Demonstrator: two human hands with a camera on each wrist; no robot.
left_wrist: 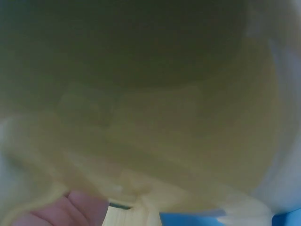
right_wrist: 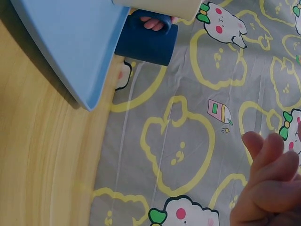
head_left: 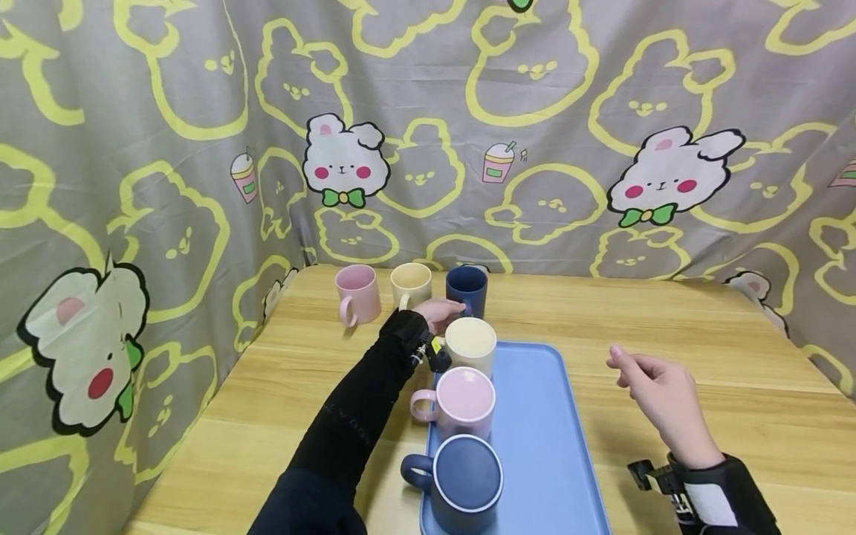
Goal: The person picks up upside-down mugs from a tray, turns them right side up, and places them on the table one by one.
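Note:
At the back of the table my left hand [head_left: 444, 313] is at the dark blue mug [head_left: 467, 288]. In the right wrist view its fingertips [right_wrist: 151, 23] show through that mug's handle [right_wrist: 162, 20], hooked round it. A cream mug [head_left: 471, 343] stands close in front of this wrist and fills most of the left wrist view as a blur. The left fingers [left_wrist: 70, 211] show at the bottom of that view. My right hand [head_left: 662, 397] hangs over the table right of the tray, fingers loosely curled, holding nothing.
A pink mug [head_left: 359, 293] and a yellow mug [head_left: 411, 281] stand left of the dark blue one. On the blue tray's [head_left: 542, 438] left side, another pink mug [head_left: 466, 401] and a navy mug [head_left: 467, 483] line up with the cream one. A patterned curtain [head_left: 428, 89] hangs behind.

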